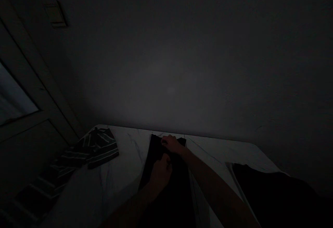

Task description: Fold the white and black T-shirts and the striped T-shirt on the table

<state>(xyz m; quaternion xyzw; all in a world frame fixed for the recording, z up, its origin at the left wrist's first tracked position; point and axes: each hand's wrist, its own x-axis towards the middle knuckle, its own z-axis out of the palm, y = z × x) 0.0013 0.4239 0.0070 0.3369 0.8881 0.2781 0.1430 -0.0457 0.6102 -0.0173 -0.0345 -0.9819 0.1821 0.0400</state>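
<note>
The scene is very dark. A black cloth (179,186) lies lengthwise on the white marbled table (127,151), its far end near the wall-side edge. My right hand (172,143) rests on the far end of this cloth with its fingers curled; whether they pinch the fabric is too dark to tell. Closer to me, my left hand (162,167) is over the middle of the same cloth, its fingers bent inward, and what they hold, if anything, is hidden.
A dark striped garment (101,148) hangs over the table's left side. Another black cloth (273,190) lies at the right. Behind the table stands a grey wall (182,65) with a switch plate (55,14). A door (31,131) is at the far left.
</note>
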